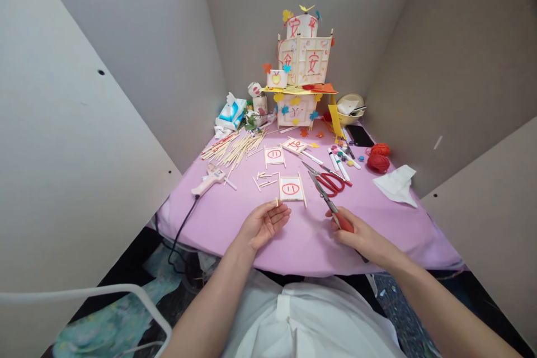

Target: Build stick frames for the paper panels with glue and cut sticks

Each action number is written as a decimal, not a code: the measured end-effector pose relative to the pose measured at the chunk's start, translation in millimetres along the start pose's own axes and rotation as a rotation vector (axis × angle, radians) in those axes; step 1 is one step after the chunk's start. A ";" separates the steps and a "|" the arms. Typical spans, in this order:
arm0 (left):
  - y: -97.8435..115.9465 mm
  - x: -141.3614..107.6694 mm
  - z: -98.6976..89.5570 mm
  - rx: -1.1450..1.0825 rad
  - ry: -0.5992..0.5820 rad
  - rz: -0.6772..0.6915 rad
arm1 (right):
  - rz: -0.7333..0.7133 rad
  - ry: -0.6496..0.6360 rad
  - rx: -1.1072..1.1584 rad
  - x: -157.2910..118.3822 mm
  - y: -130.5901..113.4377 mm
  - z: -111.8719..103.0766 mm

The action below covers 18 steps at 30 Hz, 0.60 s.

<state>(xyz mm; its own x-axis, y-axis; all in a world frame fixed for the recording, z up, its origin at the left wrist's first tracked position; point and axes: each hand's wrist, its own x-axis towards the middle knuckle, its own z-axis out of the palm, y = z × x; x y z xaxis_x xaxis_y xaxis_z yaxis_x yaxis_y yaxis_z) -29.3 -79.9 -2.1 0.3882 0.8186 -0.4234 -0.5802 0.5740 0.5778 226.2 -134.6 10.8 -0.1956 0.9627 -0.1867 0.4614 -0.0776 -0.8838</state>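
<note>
Just inside the pink table (235,240)'s front edge, the left hand (268,222), palm up, pinches a short stick (277,202); the right hand (350,230) grips a red-handled tool (344,222). A framed panel (291,188) lies near the table's middle.

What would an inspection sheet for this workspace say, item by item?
Surface: pink cloth, lightly wrinkled.
Job's things: small stick piece, red-handled tool, framed panel; decorated tower at the back.
Clutter: loose sticks, scissors, red yarn, phone.
Left hand: pinching the stick piece.
Right hand: gripping the red-handled tool.
Cables: dark cord from the glue gun, hanging over the cloth's edge.
Surroundings: grey partitions behind and at both sides.
</note>
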 end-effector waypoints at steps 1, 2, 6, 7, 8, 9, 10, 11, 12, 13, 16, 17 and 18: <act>0.9 0.5 -0.9 -0.007 0.001 -0.013 | 0.001 0.003 -0.001 0.3 1.3 0.3; 1.4 0.7 -1.5 -0.009 0.005 -0.018 | 0.001 0.004 0.001 0.5 2.3 0.6; 2.3 0.0 -1.0 -0.016 0.041 -0.018 | -0.007 0.005 -0.002 0.4 2.9 1.0; 2.5 -0.4 -0.3 -0.027 0.045 -0.019 | -0.008 0.007 -0.004 0.3 2.4 0.9; 2.8 -0.9 0.6 -0.041 0.048 -0.022 | -0.008 0.008 -0.005 0.1 1.9 0.8; 3.2 -1.3 1.4 -0.057 0.049 -0.025 | -0.007 0.009 -0.003 -0.1 1.4 0.8; 3.7 -1.7 2.2 -0.071 0.052 -0.027 | -0.007 0.010 0.001 -0.2 1.0 0.7; 4.2 -1.8 2.8 -0.082 0.054 -0.028 | -0.006 0.008 0.007 -0.2 0.8 0.7; 4.5 -1.8 3.2 -0.090 0.055 -0.030 | -0.003 0.007 0.011 -0.2 0.7 0.7; 4.7 -1.7 3.2 -0.097 0.055 -0.033 | 0.002 0.008 0.014 -0.1 0.7 0.7; 2.9 -0.6 1.5 -0.105 0.050 -0.033 | 0.016 0.017 0.012 0.1 0.5 1.0; 1.7 -0.3 0.7 -0.101 0.047 -0.023 | 0.017 0.022 0.009 0.1 0.3 1.0; 0.5 -0.1 0.1 -0.090 0.044 -0.004 | 0.016 0.028 0.009 0.0 0.1 0.9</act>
<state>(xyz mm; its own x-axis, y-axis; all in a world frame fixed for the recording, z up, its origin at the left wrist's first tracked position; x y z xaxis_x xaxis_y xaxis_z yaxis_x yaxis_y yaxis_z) -29.5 -79.8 -1.8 0.3595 0.8137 -0.4569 -0.6414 0.5711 0.5124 225.4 -134.8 10.4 -0.1640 0.9683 -0.1886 0.4569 -0.0949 -0.8845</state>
